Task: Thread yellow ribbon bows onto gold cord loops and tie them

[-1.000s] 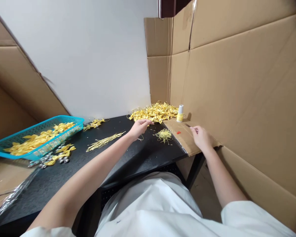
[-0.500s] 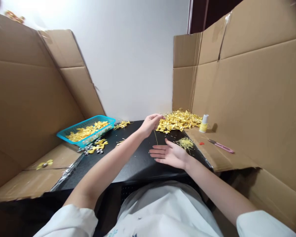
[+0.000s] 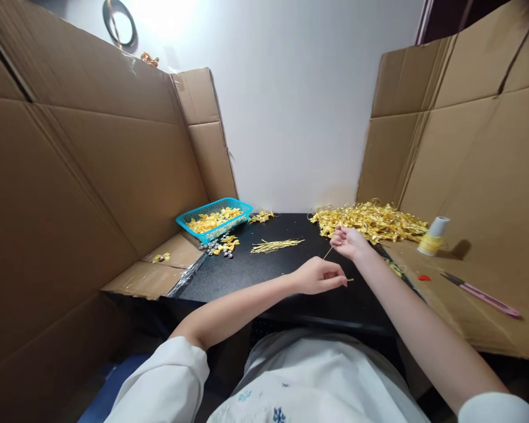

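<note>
My left hand (image 3: 320, 276) is closed in a pinch on one end of a thin gold strand (image 3: 328, 254) above the black table (image 3: 247, 270). My right hand (image 3: 348, 242) is closed on the strand's other end, a little farther back. Just behind my right hand lies a big pile of gold ribbon pieces (image 3: 374, 220). A bundle of gold strands (image 3: 275, 245) lies on the table to the left of both hands.
A teal basket (image 3: 214, 216) with yellow bows stands at the back left, loose bows and silver bells (image 3: 220, 247) beside it. On the cardboard at right are a thread spool (image 3: 432, 235), pink scissors (image 3: 480, 292) and a small red bit (image 3: 423, 277). Cardboard walls enclose both sides.
My left hand drew back from the gold pile with a strand. My right hand, flat and open before, rose and closed on the strand. The view swung left.
</note>
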`<state>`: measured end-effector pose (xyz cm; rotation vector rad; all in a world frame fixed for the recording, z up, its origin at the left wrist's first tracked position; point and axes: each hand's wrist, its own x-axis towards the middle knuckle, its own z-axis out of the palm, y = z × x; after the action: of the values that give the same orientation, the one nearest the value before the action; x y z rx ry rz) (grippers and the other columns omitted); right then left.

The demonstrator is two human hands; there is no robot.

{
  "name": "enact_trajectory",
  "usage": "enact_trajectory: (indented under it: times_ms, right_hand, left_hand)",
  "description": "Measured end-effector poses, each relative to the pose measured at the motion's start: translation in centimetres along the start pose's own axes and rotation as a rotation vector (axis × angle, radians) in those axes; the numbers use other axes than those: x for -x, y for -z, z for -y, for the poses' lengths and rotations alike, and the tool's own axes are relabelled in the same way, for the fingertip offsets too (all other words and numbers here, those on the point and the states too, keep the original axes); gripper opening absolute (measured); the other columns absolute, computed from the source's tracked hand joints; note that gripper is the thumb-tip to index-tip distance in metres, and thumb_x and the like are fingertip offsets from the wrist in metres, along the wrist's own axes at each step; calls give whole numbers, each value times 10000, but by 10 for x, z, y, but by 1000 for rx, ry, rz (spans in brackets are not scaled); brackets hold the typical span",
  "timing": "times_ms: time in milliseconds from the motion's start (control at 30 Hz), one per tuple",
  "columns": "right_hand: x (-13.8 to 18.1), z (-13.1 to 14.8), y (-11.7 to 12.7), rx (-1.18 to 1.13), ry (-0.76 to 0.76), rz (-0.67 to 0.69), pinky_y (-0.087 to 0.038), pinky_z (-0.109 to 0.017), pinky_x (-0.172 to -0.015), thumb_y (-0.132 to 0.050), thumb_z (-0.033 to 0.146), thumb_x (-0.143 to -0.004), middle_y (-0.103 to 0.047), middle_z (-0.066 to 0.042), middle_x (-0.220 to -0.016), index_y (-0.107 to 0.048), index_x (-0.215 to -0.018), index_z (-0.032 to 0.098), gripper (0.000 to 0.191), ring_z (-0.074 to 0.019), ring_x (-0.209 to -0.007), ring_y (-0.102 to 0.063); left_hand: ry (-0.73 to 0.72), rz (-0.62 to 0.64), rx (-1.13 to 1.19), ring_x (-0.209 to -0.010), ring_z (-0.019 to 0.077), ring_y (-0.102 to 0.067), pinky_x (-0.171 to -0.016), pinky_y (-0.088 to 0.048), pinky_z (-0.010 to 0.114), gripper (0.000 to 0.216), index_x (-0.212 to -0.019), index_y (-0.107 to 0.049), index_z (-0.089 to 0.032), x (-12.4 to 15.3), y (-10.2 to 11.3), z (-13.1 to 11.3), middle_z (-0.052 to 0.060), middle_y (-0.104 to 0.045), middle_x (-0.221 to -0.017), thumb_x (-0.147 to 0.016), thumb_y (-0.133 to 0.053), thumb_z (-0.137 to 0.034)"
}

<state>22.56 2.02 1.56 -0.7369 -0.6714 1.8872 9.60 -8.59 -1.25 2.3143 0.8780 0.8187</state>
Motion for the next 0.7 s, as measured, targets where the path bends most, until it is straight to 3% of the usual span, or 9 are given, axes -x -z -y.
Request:
enact_trajectory:
  times_ms: [100, 167, 233, 300, 367, 467, 500, 600, 700]
  right_hand:
    - [-6, -7, 5, 35, 49, -37, -197, -142, -327, -262, 117, -973, -185, 111, -436, -330, -722, 215, 278, -60, -319, -152]
    - [-10, -11, 9, 53, 99, -65, -192, -142, -331, -296, 124, -964, -197, 113, -439, -344, -732, 215, 254, -57, -321, -150]
    - [-11, -14, 13, 67, 156, -95, -197, -139, -337, -322, 118, -949, -213, 114, -435, -363, -742, 212, 232, -52, -320, -153]
    - [-10, -16, 16, 84, 203, -115, -214, -137, -346, -348, 98, -925, -244, 114, -426, -386, -752, 209, 208, -49, -320, -171]
    - [-8, -18, 16, 106, 242, -126, -243, -136, -361, -383, 80, -896, -314, 109, -422, -410, -770, 205, 179, -47, -328, -208]
    - [-4, -23, 12, 149, 302, -139, -315, -134, -396, -451, 99, -871, -480, 88, -471, -435, -813, 206, 122, -46, -358, -292]
    - [-4, -25, 11, 166, 319, -142, -330, -134, -405, -482, 118, -866, -527, 80, -498, -436, -817, 207, 111, -45, -368, -314]
    - [-2, -29, 10, 223, 351, -140, -316, -131, -402, -553, 169, -850, -598, 62, -540, -434, -780, 203, 142, -42, -382, -346]
    - [-4, -31, 12, 273, 368, -147, -271, -134, -382, -572, 184, -842, -605, 54, -513, -433, -739, 200, 174, -44, -371, -344]
  left_hand:
    - [-130, 122, -205, -542, 92, -477, -593, -366, 219, 222, -844, -682, -136, 6, -6, 3, -9, -580, -597, -902, -518, -273]
    - [-226, 176, -349, -705, 131, -572, -742, -402, 256, 208, -831, -678, -160, 14, -8, 3, 38, -670, -735, -909, -511, -257]
    - [-278, 167, -485, -961, 185, -598, -924, -360, 327, 201, -913, -686, -191, 25, -6, 0, 73, -708, -961, -916, -514, -295]
    - [-242, 103, -587, -1204, 234, -512, -1046, -275, 396, 292, -1134, -644, -223, 41, 6, -2, 94, -640, -1232, -905, -532, -365]
    - [-56, 16, -687, -1230, 237, -499, -1062, -274, 405, 428, -1276, -564, -240, 61, 31, 3, 90, -603, -1300, -882, -555, -405]
    - [555, -216, -889, -1137, 218, -555, -988, -368, 345, 285, -1138, -657, -275, 92, 87, 27, 56, -656, -1187, -887, -533, -330]
    - [673, -273, -921, -1113, 247, -565, -958, -393, 361, 275, -1106, -676, -237, 101, 106, 37, 94, -659, -1157, -882, -533, -308]
    - [875, -329, -970, -1131, 337, -543, -939, -412, 424, 230, -1001, -709, -169, 118, 150, 67, 163, -657, -1104, -852, -581, -289]
    - [1040, -312, -957, -1116, 353, -562, -920, -449, 427, 219, -951, -701, -122, 118, 166, 89, 195, -656, -1052, -830, -647, -297]
